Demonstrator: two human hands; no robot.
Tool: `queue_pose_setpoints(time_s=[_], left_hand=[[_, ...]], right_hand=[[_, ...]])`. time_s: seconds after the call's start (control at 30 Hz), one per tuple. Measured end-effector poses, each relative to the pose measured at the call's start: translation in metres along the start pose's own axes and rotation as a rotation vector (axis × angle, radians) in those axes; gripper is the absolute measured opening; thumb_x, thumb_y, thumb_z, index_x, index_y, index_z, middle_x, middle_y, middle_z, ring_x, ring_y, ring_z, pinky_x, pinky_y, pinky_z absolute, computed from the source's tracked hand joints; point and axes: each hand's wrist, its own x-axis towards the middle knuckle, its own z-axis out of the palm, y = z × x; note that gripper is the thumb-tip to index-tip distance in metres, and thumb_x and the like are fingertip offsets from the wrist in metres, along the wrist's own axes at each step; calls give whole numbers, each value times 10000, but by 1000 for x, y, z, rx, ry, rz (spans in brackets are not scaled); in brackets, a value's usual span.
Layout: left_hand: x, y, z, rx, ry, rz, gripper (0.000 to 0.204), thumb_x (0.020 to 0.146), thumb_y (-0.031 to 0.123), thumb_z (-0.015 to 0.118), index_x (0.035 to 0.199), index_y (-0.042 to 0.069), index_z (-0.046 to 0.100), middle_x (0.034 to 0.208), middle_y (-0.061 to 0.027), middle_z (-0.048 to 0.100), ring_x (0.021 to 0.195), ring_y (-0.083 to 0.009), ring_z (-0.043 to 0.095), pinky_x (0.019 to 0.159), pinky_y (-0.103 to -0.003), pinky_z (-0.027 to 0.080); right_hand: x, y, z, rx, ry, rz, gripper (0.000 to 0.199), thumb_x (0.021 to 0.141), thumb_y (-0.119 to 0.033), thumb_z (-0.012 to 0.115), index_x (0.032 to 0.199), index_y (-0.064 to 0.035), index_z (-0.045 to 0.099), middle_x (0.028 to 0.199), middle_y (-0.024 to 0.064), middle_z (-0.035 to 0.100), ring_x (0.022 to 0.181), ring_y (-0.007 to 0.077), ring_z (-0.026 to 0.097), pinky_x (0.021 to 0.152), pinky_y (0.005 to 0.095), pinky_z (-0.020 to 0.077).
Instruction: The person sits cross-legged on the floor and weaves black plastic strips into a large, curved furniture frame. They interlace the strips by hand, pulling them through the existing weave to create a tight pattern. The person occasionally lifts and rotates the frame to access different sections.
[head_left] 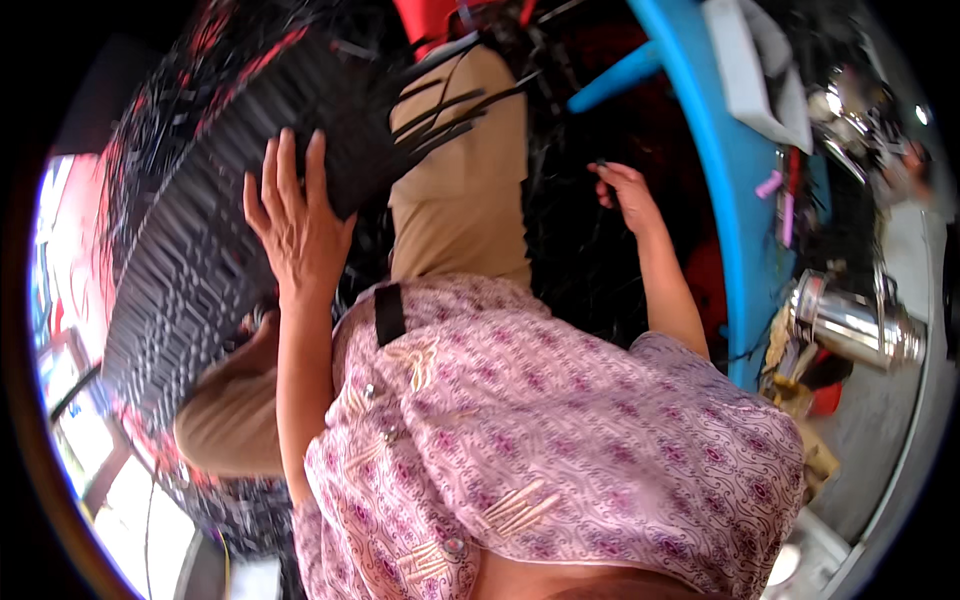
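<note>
- The left hand (298,215) lay flat, fingers spread, on the black woven panel (200,200) slanting from upper centre to lower left.
- The right hand (622,190), well apart at upper right, pinched a dark strand (598,165).
- The left hand was nearer.

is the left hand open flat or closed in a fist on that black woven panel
Open flat: the left hand lies with fingers spread and extended against the black woven panel, not curled.
</note>
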Motion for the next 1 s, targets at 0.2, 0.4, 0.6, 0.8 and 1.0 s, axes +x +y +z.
queue_pose_setpoints(time_s=[0.2,0.4,0.6,0.8,1.0], left_hand=[[-10,7,-18,61,-31,54,992,670,289,875,1508,93,383,1557,-127,360,1466,-289,295,1193,-514,195],[-28,-8,-12,24,-45,78,1023,616,278,900,1492,99,401,1550,-157,356,1456,-319,303,1183,-530,214],[-32,-17,-46,-260,25,102,977,631,407,876,1452,85,456,1462,-169,430,1361,-316,429,1133,-476,320],[-46,4,-58,-1859,-147,-843,412,913,245,725,1226,19,579,1076,-91,650,694,-87,569,584,-187,426],[-60,-15,-25,-2161,161,-1092,239,1023,266,566,995,37,630,961,-96,682,671,-135,594,578,-254,459]], right_hand=[[-66,-128,27,212,-20,-453,297,991,-241,578,1154,-6,659,737,31,625,603,101,551,579,241,437],[-129,-170,85,181,28,-760,288,996,-207,558,1190,-16,653,864,73,696,623,84,586,574,213,420],[-162,-163,182,-270,-242,-1201,180,982,-66,564,1114,1,666,851,74,697,597,146,606,578,263,491],[-159,-149,221,-942,-104,-1534,374,753,1,621,1111,-73,703,844,68,627,752,263,637,670,367,519],[-137,-131,185,-1000,98,-1507,290,846,20,639,1111,-65,718,894,99,653,805,286,640,706,396,519]])
